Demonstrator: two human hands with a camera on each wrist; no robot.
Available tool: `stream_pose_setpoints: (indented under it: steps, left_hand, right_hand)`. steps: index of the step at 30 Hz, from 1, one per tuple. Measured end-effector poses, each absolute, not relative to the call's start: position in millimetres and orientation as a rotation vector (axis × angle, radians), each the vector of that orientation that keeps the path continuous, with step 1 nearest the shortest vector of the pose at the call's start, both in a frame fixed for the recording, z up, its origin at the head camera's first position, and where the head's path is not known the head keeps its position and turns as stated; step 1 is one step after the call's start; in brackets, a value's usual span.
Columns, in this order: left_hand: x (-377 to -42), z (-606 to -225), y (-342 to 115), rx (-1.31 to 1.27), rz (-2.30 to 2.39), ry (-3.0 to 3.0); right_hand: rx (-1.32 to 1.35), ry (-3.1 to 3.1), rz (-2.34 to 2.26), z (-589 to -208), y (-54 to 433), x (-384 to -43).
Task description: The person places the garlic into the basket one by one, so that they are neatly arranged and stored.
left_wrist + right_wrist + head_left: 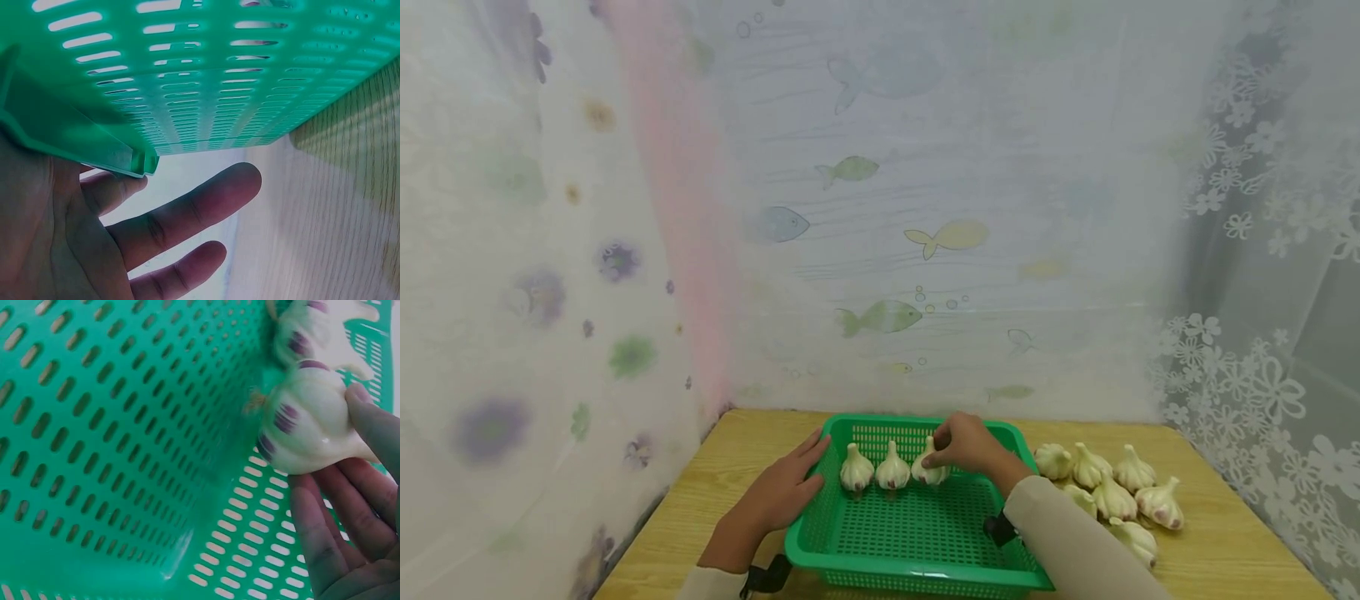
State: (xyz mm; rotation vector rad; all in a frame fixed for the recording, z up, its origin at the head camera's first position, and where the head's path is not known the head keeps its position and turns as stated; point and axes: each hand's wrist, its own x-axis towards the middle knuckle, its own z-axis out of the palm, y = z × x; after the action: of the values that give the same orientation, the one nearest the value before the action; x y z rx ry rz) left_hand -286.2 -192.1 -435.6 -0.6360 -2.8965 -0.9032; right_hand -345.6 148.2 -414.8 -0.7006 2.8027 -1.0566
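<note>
A green plastic basket (917,562) with slotted walls stands on the table. Inside it, along the far wall, three garlic bulbs sit in a row: a left bulb (857,470), a middle bulb (892,468) and a right bulb (925,472). My right hand (972,446) reaches over the basket and grips the right bulb, thumb on one side and fingers beneath in the right wrist view. That bulb (312,419) is white with purple patches. My left hand (782,492) rests against the basket's left rim, its fingers extended along the outside in the left wrist view.
Several more garlic bulbs (1114,498) lie in a loose group on the wooden table (1217,558), right of the basket and beside my right sleeve (1067,533). A fish-patterned curtain (955,358) hangs behind the table's far edge, and another curtain (572,375) hangs along the left.
</note>
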Motion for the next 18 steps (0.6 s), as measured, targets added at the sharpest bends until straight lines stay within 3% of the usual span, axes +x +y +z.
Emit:
stream_pose_setpoints:
  steps: [18]
  left_hand:
    - [-285, -434, -192, -0.626, -0.905, -2.903]
  right_hand:
    - [-0.763, 2.805, -1.036, -426, 145, -349]
